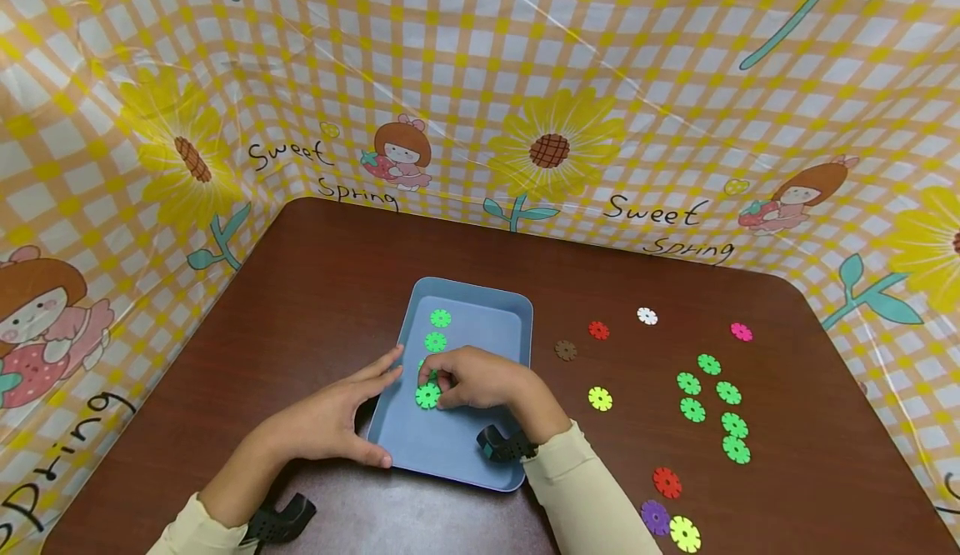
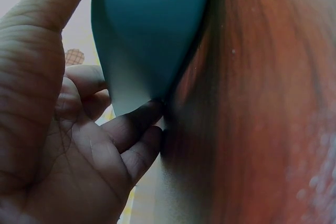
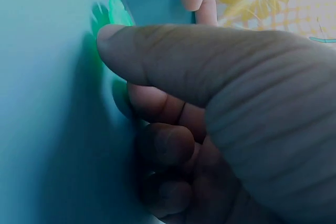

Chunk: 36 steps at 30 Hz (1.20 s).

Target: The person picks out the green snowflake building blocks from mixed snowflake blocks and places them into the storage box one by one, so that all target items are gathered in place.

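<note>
In the head view a blue-grey tray (image 1: 457, 447) lies on the table. My right hand (image 1: 476, 378) reaches into it, thumb and index finger pinching a bright green notched plastic disc (image 1: 428, 396) low over the tray floor. Beyond that hand, two more green discs, one nearer (image 1: 436, 342) and one farther (image 1: 440, 318), lie in a column; another is mostly hidden by the fingers. My left hand (image 1: 330, 417) is spread around the tray's near left corner, fingertips on the left side and thumb at the front edge. The left wrist view shows fingers (image 2: 139, 124) touching the tray's outer wall.
Right of the tray, several green discs (image 1: 692, 409) lie grouped on the brown table (image 1: 322, 288). Around them are brown (image 1: 566, 350), red (image 1: 598, 330), white (image 1: 647, 316), pink (image 1: 742, 332), yellow (image 1: 600, 398) and purple (image 1: 655, 517) discs. A checked cloth (image 1: 465, 63) walls the table.
</note>
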Tool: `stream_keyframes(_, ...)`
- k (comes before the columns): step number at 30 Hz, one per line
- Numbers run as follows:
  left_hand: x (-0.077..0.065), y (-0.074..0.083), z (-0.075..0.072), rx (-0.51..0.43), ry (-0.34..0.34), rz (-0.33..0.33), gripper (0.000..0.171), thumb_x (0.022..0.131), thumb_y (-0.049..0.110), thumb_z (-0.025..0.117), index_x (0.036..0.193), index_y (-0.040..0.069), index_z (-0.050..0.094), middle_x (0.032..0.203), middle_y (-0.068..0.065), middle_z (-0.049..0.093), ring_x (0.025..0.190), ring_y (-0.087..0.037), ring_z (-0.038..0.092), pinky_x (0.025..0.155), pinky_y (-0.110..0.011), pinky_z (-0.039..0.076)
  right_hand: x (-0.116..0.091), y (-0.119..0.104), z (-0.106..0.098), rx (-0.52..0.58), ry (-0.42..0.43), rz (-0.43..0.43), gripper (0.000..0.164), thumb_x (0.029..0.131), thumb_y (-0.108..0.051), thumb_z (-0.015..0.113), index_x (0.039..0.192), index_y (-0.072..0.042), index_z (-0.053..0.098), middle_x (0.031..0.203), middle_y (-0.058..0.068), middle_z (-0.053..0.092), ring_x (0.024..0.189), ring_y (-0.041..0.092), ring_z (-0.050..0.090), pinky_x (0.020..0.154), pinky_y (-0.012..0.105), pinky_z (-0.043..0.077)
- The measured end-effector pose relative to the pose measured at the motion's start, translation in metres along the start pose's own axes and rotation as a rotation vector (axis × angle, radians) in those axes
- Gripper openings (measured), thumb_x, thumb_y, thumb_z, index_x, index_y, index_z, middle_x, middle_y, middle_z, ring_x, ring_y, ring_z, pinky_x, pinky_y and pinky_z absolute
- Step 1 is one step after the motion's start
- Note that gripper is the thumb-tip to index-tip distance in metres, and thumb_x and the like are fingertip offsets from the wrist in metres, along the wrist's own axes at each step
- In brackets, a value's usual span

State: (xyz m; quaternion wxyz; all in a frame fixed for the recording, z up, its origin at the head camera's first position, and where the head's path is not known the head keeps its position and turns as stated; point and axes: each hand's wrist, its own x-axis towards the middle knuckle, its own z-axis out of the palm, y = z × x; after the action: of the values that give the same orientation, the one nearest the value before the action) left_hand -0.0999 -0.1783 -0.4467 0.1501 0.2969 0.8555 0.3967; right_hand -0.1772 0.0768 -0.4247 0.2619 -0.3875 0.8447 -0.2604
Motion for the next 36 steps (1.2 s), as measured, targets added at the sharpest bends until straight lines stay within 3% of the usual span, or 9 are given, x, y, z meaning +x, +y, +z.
stream_keyframes(36,0.0004,-0.0004,0.0009,0.012,-0.006,-0.002,0.111,0.074,0.052,0.084,0.155,0.001,0.027,0.167,0.001,0.007,0.149,-0.019,0.014,0.110,-0.053,0.030,-0.0038,0.0010,-0.0021,0.073,0.024,-0.003,0.022,0.090,-0.009,0.074,0.111,-0.014,0.067,0.074,-0.004,0.053,0.066,0.009,0.049,0.065,0.025,0.041)
